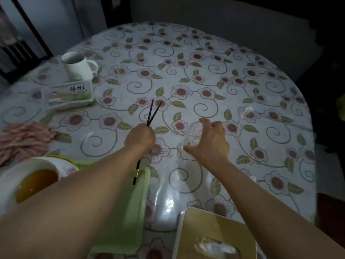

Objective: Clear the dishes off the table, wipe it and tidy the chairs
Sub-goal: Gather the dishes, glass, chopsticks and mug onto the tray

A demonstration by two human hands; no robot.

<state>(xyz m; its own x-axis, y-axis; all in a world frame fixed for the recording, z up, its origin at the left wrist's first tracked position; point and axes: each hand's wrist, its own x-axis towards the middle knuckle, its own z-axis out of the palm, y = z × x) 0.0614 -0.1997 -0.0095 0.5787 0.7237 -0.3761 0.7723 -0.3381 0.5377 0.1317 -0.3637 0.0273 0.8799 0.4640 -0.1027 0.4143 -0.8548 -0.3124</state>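
We are in a home dining room: a round table (205,53) under a flowered cloth with clear plastic, a white enamel mug (77,66), a bowl of broth (28,182), and a tissue box (212,234) show it.

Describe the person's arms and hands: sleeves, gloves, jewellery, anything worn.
Both forearms are bare right to the bottom of the frame; no sleeve shows. The left hand and right hand wear no gloves. No watch, bracelet or ring can be seen, though the picture is dim and slightly blurred.
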